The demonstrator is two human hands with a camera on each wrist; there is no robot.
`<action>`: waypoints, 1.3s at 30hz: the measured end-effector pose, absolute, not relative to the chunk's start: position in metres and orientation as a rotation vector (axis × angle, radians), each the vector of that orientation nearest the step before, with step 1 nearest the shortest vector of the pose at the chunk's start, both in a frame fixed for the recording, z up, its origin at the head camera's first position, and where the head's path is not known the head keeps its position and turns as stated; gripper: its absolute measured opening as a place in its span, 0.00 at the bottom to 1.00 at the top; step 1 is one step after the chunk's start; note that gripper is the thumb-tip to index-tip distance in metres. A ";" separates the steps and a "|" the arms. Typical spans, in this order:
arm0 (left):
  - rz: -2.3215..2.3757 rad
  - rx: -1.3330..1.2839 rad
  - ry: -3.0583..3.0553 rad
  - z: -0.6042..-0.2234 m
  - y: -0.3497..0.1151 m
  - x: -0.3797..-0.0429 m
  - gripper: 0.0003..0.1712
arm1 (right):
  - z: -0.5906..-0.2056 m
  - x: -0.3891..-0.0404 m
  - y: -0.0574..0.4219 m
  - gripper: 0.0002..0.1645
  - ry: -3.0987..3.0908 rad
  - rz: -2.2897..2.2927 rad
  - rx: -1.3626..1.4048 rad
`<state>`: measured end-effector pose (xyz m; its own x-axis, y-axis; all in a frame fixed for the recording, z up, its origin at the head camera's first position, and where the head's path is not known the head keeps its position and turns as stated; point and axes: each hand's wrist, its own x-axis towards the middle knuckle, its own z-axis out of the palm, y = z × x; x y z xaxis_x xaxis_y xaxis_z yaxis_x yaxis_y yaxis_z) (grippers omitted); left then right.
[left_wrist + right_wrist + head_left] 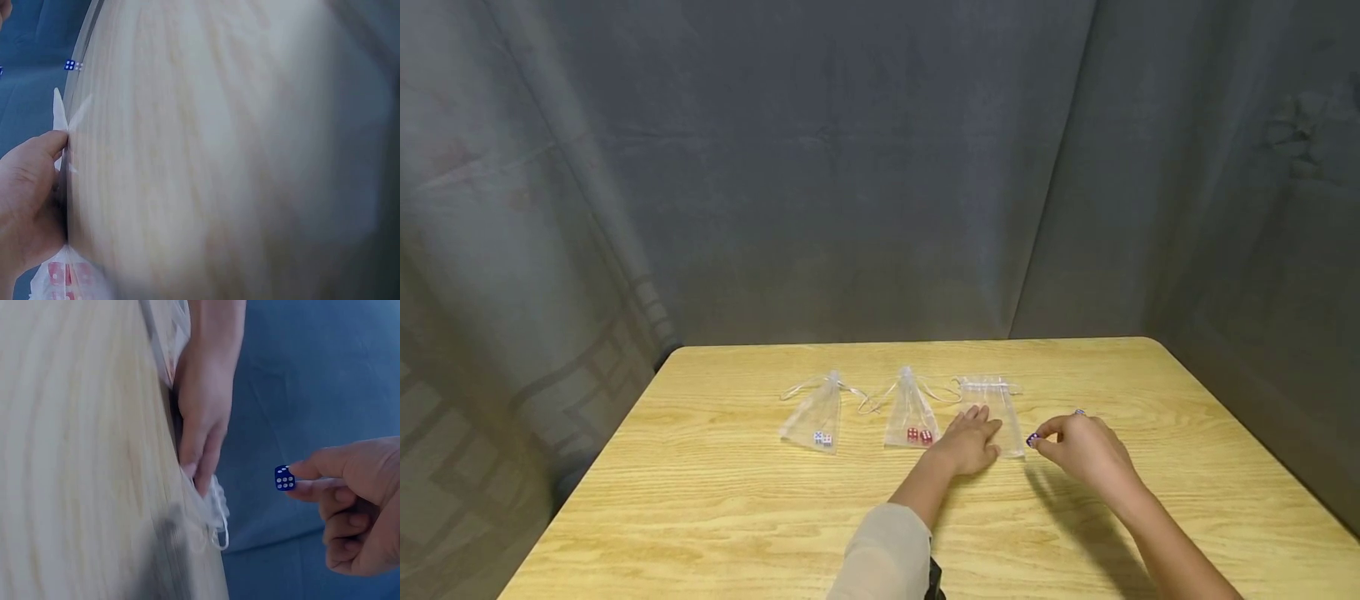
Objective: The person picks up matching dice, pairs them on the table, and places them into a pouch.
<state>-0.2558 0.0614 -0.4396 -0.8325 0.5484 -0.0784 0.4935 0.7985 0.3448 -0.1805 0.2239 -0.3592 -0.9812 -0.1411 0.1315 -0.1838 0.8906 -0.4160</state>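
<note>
Blue plastic shows between the thumb and forefinger of the right hand (1090,454), where a small cubic die with white pips (285,478) is pinched, raised above the pale yellow wood-grain desk (737,517) just beside a sheer white drawstring bag (1004,404). That bag is laid flat toward the desk's far edge, and the left hand (970,442) is rested on it, fingers extended. Beyond the right hand, a second blue die (1079,412), partly hidden, is seen on the desk. Toward the desk's left edge, a gathered sheer bag (906,408) is placed with two red dice (913,434) inside; farther left, another gathered bag (816,412) is filled with two white dice (827,440). The left forearm is covered by a beige sleeve (883,550).
</note>
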 end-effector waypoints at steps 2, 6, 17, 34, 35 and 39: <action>0.475 0.815 2.812 -0.440 0.061 -0.256 0.28 | -0.360 -0.178 0.219 0.05 -2.986 0.649 0.286; 0.476 0.814 2.815 -0.440 0.062 -0.256 0.28 | -0.361 -0.172 0.212 0.04 -3.061 0.655 0.341; 0.459 0.815 2.820 -0.440 0.062 -0.256 0.28 | -0.374 -0.161 0.200 0.07 -3.240 0.668 0.442; 0.425 0.829 2.826 -0.438 0.062 -0.257 0.28 | -0.386 -0.157 0.192 0.13 -3.297 0.641 0.439; 0.429 0.824 2.824 -0.438 0.062 -0.256 0.28 | -0.386 -0.157 0.193 0.12 -3.298 0.651 0.436; 0.454 0.806 2.814 -0.438 0.062 -0.256 0.28 | -0.384 -0.159 0.195 0.09 -3.300 0.696 0.383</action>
